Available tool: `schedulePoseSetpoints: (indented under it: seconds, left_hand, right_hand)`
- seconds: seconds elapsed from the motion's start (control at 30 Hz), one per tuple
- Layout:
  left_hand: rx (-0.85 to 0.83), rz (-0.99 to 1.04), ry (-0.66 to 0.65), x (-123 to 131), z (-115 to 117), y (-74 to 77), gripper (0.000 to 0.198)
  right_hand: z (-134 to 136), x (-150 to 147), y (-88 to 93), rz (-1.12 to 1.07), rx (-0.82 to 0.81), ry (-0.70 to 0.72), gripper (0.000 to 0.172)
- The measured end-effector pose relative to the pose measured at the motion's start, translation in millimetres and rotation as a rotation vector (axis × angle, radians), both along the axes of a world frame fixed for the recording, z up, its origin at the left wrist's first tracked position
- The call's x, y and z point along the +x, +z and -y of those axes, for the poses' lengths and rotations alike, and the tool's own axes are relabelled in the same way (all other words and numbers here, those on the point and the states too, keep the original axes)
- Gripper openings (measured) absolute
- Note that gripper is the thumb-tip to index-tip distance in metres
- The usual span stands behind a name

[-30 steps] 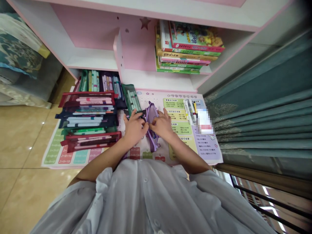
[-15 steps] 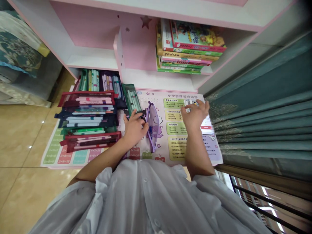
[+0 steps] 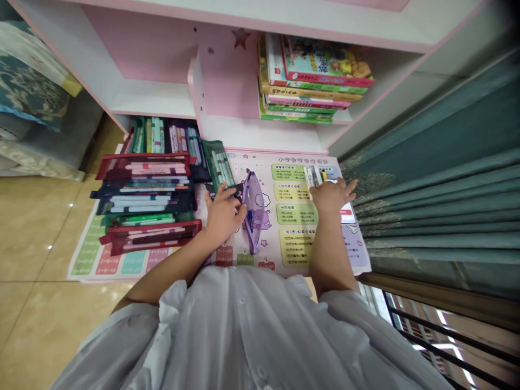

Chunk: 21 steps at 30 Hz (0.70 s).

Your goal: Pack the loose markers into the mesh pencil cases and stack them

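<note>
My left hand (image 3: 225,216) lies palm down with its fingers apart, the fingertips touching the left rim of a purple zip pencil pouch (image 3: 255,214). The pouch gapes, and a blue pen (image 3: 250,221) shows inside it. Above that hand is a green mesh pouch (image 3: 221,165) of pale markers. My right hand (image 3: 330,197) reaches down over a small group of white pens (image 3: 313,176) at the right of the desk. Its outer fingers stretch out to the right; the thumb side is hidden, and no pen is seen lifted in it. A lit phone (image 3: 348,214) lies partly beneath that hand.
Red, blue and green mesh pouches (image 3: 146,203) full of markers lie in rows on the left. A printed mat (image 3: 294,246) covers the desk. Behind, a pink-and-white shelf (image 3: 260,132) holds stacked books (image 3: 309,89). A teal curtain (image 3: 426,189) hangs along the right.
My right hand has moved slightly down and right, from above the pens to lower over them, and its outer fingers have spread. My left hand and the purple pouch have stayed put.
</note>
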State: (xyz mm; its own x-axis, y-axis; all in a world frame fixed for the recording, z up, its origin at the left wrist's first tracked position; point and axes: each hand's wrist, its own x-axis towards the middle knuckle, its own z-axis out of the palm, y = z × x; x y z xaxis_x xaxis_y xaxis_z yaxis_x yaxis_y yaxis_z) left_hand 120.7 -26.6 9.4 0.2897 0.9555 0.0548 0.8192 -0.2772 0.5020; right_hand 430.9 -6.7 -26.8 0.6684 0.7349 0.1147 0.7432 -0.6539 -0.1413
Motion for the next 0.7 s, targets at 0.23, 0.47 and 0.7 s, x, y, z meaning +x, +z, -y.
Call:
schedulePoseSetpoints:
  seconds: [0.23,0.47,0.7]
  left_hand:
    - [0.003,0.001,0.010,-1,-2,-2.7,0.025]
    - [-0.006,-0.008,0.012,-1,-2,-1.0,0.025]
    - [0.008,0.013,0.011,-1,-2,-4.8,0.023]
  right_hand:
    - [-3,-2,-3.2,-0.008,-0.062,0.039,0.041]
    - [-5,-6,-2.9,-0.043,-0.119,0.076,0.042]
    - [9,-42,20.5,-0.239,0.307,0.233,0.016]
